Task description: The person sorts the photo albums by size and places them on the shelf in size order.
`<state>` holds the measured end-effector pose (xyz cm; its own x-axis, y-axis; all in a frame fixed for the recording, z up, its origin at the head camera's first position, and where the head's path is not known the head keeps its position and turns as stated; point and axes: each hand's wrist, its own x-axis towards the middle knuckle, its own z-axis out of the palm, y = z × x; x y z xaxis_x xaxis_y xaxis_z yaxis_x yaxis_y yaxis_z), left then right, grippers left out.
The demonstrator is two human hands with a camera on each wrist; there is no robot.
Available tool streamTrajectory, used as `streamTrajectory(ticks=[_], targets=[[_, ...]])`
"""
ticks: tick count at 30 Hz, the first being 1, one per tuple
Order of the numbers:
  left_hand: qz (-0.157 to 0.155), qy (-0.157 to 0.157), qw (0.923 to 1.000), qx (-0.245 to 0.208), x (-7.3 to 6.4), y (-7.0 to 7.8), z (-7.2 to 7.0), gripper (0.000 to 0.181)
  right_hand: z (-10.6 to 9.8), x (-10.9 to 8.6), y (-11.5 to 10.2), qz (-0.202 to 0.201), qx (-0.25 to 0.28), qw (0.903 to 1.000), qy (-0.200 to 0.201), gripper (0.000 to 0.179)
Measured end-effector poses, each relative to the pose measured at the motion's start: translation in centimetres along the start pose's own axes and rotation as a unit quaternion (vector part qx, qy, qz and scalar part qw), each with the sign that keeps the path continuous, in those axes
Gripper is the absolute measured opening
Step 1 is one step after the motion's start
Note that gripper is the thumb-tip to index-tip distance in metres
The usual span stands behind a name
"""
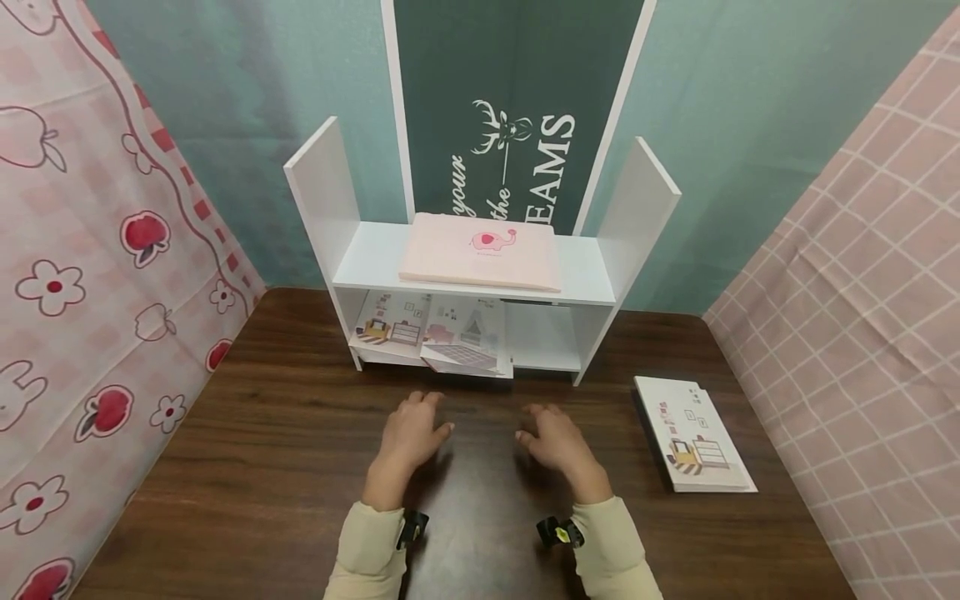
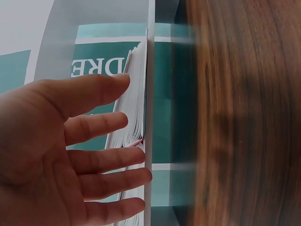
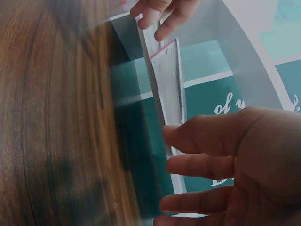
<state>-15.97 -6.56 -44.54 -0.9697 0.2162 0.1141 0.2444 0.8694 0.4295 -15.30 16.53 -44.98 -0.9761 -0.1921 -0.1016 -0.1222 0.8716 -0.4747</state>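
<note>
Both hands are in front of a small white shelf [image 1: 581, 267] and hold nothing. My left hand [image 1: 411, 433] has its fingers extended toward the lower shelf; the left wrist view shows the thumb and fingers spread apart. My right hand [image 1: 558, 437] is to its right, fingers likewise extended and relaxed. Two illustrated books, a left book [image 1: 393, 321] and a right book [image 1: 465, 333], lie flat in the lower compartment. Their page edges [image 2: 134, 103] show behind the left fingers. On the upper board rests a pink book or folder [image 1: 480, 252] with an elephant picture.
A stack of similar books [image 1: 697, 437] lies on the dark wooden table [image 1: 247, 467] at the right. Pink patterned cloth [image 1: 97, 292] hangs at the left, and pink checked cloth [image 1: 855, 317] at the right. A teal backdrop [image 1: 750, 125] with a dark green panel stands behind the shelf.
</note>
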Motion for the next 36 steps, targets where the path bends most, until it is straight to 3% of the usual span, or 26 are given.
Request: streamTrajectory(ticks=[8, 15, 30, 36], targets=[[-0.012, -0.01, 0.9993, 0.032, 0.1, 3.0, 1.9, 0.045, -1.0, -1.2, 1.4, 0.021, -0.007, 0.9996, -0.019, 0.043], [0.012, -0.022, 0.999, 0.037, 0.1, 4.3, 3.8, 0.042, -1.8, -2.3, 2.8, 0.042, -0.021, 0.9987, -0.019, 0.047], [0.071, -0.027, 0.9946, 0.071, 1.0, 7.7, 5.8, 0.041, -3.6, -4.1, 6.8, 0.081, -0.031, 0.9962, -0.003, 0.047], [0.081, -0.041, 0.9931, 0.074, 1.3, 8.9, 7.1, 0.041, -4.5, -4.8, 8.4, 0.074, -0.045, 0.996, 0.019, 0.049]])
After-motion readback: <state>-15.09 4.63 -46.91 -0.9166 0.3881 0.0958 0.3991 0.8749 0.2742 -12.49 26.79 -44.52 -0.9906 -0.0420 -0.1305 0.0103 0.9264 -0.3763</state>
